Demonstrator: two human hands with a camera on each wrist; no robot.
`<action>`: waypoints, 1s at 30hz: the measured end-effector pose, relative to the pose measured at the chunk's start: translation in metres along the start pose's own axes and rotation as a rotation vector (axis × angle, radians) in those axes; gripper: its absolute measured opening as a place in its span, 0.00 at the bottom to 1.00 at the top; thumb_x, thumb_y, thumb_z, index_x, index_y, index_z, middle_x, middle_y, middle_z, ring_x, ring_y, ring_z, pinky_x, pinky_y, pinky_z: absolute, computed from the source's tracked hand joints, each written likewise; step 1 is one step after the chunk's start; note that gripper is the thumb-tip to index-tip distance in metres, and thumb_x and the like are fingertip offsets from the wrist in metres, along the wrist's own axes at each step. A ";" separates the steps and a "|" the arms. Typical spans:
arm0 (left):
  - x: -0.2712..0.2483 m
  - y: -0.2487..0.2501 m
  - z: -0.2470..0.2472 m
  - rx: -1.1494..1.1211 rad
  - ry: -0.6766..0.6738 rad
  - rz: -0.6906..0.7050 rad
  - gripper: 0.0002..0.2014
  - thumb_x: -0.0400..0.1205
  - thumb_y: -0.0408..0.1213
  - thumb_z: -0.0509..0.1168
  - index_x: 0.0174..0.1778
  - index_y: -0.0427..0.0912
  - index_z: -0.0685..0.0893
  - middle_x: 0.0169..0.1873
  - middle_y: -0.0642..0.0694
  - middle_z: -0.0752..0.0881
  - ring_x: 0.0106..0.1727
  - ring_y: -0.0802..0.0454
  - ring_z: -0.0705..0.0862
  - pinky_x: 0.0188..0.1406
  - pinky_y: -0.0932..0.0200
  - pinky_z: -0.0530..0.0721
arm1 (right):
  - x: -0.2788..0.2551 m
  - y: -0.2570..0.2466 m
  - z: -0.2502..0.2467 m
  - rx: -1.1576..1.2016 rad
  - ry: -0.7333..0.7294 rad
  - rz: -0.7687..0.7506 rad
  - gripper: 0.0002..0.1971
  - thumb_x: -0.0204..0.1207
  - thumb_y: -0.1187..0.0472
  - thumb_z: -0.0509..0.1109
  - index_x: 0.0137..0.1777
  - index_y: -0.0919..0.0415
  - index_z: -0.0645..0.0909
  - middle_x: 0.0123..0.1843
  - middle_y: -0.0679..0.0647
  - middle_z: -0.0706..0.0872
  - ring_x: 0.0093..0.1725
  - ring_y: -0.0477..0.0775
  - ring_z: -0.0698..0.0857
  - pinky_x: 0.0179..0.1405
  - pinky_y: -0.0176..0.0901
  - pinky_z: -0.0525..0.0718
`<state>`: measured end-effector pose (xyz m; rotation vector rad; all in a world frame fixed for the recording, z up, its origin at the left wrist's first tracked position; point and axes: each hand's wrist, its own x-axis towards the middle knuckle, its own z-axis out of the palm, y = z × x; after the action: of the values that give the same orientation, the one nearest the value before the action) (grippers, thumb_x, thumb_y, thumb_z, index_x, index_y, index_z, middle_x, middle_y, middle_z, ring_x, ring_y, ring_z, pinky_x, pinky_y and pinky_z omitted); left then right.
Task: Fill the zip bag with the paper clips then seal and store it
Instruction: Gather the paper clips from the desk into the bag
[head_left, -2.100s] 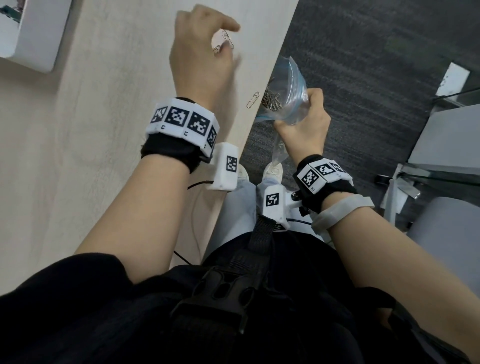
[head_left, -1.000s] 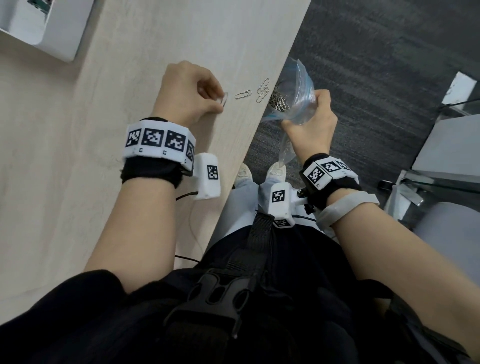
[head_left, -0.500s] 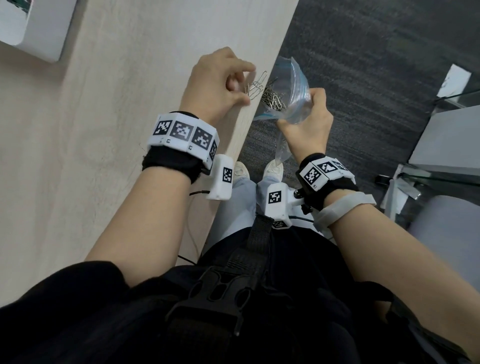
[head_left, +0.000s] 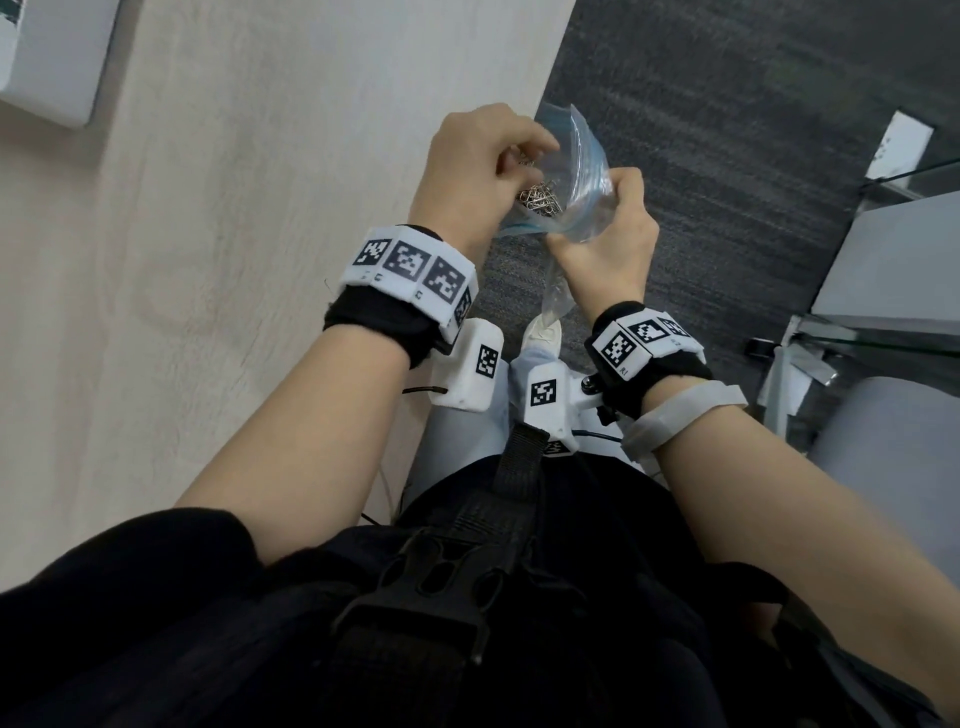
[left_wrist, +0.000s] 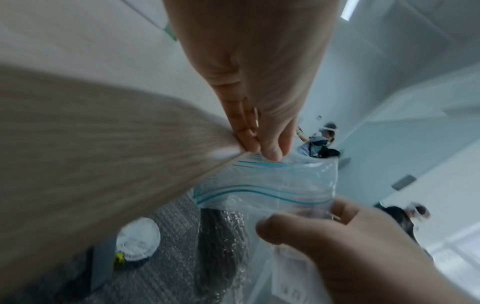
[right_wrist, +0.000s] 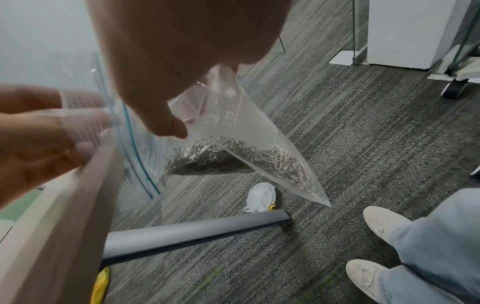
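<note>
At the far left a white box (head_left: 49, 57) sits on the pale wooden table (head_left: 234, 234), whose right edge runs beside dark grey carpet (head_left: 727, 156). Just past that edge the left hand (head_left: 480, 163) hovers at the mouth of the zip bag (head_left: 587, 171), its fingers bunched together and pinching a few paper clips (head_left: 519, 156) over the opening; in the left wrist view the fingertips (left_wrist: 270, 152) touch the bag's blue-striped rim. Right of it, the right hand (head_left: 610, 236) holds the clear bag off the table, over the carpet, with thumb and fingers curled round the plastic below the open mouth. A silver heap of clips (right_wrist: 233, 158) fills the bag's lower corner, which hangs tilted to a point. Beneath, on the carpet, lie a crumpled white mask (right_wrist: 259, 197) and a grey bar (right_wrist: 194, 232), and at the near right stand two white shoes (right_wrist: 384, 224) under light blue trouser legs.
</note>
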<state>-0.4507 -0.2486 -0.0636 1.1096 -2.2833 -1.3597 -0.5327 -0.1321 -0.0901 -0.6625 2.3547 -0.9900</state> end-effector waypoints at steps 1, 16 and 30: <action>0.000 -0.003 -0.001 -0.037 0.051 -0.021 0.11 0.70 0.27 0.70 0.46 0.40 0.90 0.42 0.44 0.88 0.37 0.63 0.80 0.42 0.73 0.78 | 0.000 0.000 -0.001 0.002 0.004 0.001 0.22 0.60 0.61 0.77 0.49 0.50 0.68 0.47 0.56 0.86 0.48 0.58 0.85 0.50 0.57 0.84; -0.003 0.020 0.001 -0.010 0.125 -0.245 0.06 0.77 0.34 0.66 0.42 0.39 0.88 0.35 0.42 0.89 0.29 0.50 0.86 0.40 0.55 0.90 | -0.001 0.010 -0.047 0.008 0.060 -0.013 0.21 0.62 0.61 0.79 0.51 0.55 0.72 0.48 0.55 0.86 0.50 0.57 0.85 0.51 0.54 0.84; -0.024 0.103 0.020 -0.140 -0.139 -0.377 0.10 0.82 0.26 0.58 0.41 0.27 0.82 0.42 0.28 0.88 0.28 0.49 0.89 0.32 0.54 0.90 | 0.002 -0.002 -0.116 0.072 0.065 -0.150 0.23 0.60 0.63 0.78 0.48 0.50 0.68 0.47 0.56 0.87 0.47 0.57 0.86 0.48 0.56 0.86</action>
<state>-0.4948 -0.1903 0.0150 1.4926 -2.0992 -1.7551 -0.6043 -0.0752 -0.0182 -0.8000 2.3401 -1.1715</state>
